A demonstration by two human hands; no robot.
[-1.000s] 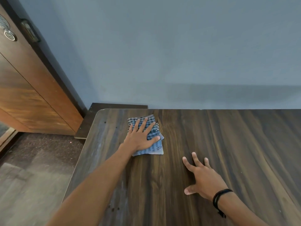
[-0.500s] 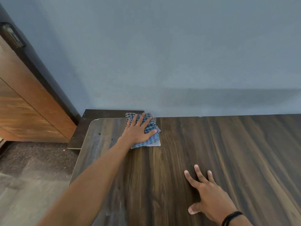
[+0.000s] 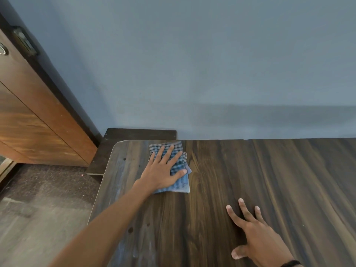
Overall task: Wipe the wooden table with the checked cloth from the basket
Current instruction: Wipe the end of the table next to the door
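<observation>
A folded blue checked cloth (image 3: 180,182) lies on the dark wooden table (image 3: 279,180) near its far left corner, its top edge close to the table's back edge. My left hand (image 3: 163,170) lies flat on the cloth with fingers spread, pressing it against the wood. My right hand (image 3: 256,239) rests flat on the bare tabletop nearer to me, fingers apart, holding nothing; a black band circles its wrist. The basket is not in view.
A blue-grey wall (image 3: 212,74) runs right behind the table's back edge. A low dark wooden ledge (image 3: 119,143) sits beyond the left corner. A brown wooden door (image 3: 28,116) stands at the left, with speckled floor (image 3: 44,189) below it.
My left hand has slid the cloth away from me, up towards the table's back edge near the far left corner. My right hand has stayed flat on the wood.
</observation>
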